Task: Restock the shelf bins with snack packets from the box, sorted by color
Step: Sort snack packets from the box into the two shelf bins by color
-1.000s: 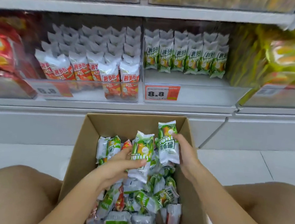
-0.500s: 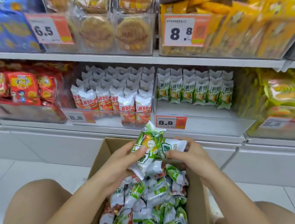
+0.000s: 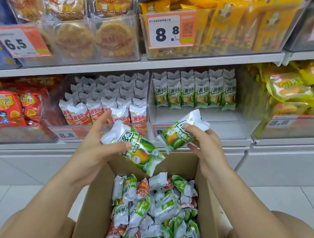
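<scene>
Bare bin floor (image 3: 200,122) before green packets (image 3: 194,92)

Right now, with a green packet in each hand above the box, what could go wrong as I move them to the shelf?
1. The left hand holds its green packet only near one end; the rest hangs free over the box, so a loose grip may drop it back in.
2. The red-packet bin sits directly beside the green-packet bin, so a packet could land in the wrong colour.
3. The right hand pinches its packet by the edge and could lose it.
</scene>
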Tool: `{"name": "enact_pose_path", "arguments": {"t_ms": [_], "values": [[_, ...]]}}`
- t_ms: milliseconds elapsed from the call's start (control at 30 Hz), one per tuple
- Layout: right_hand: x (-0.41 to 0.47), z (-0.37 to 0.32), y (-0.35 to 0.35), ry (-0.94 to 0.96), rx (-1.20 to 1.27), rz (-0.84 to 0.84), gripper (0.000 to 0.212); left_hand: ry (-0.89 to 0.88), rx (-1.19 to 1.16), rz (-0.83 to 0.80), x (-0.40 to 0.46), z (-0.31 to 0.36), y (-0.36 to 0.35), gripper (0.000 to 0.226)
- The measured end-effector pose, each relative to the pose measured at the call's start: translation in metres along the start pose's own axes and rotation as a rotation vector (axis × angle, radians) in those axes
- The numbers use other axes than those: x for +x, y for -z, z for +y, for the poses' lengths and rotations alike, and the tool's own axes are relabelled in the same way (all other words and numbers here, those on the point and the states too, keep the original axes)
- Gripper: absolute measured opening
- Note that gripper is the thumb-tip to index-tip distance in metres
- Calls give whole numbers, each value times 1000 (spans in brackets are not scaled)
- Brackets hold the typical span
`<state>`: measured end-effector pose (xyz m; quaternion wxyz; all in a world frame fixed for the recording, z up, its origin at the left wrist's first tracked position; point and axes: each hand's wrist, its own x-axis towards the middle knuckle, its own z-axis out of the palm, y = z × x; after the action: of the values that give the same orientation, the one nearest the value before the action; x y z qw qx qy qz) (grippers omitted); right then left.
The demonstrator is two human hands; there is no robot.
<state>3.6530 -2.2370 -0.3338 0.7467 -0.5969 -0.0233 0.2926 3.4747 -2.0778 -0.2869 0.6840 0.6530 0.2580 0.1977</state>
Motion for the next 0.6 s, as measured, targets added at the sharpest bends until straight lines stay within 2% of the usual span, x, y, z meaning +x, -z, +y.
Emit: {"name": "enact_pose_path", "arguments": {"t_ms": [67, 233, 333, 433, 533, 600], "values": [[1, -2, 0, -30, 31, -21, 22, -3, -70, -13, 3, 0, -7, 103], [1, 9, -6, -62, -199, -184, 48, -56, -204, 41, 19, 1, -31, 88], [1, 12, -9, -58, -271, -215, 55, -20, -177, -19, 27, 3, -50, 83], [1, 9, -12, -129, -206, -245, 49, 9, -134, 17, 32, -4, -70, 71], [-2, 5, -12, -204, -132, -313, 86, -2, -93, 74, 35, -8, -82, 72], [-5, 1, -10, -145, -154, -346, 91, -15, -67, 88, 39, -8, -89, 68]]}}
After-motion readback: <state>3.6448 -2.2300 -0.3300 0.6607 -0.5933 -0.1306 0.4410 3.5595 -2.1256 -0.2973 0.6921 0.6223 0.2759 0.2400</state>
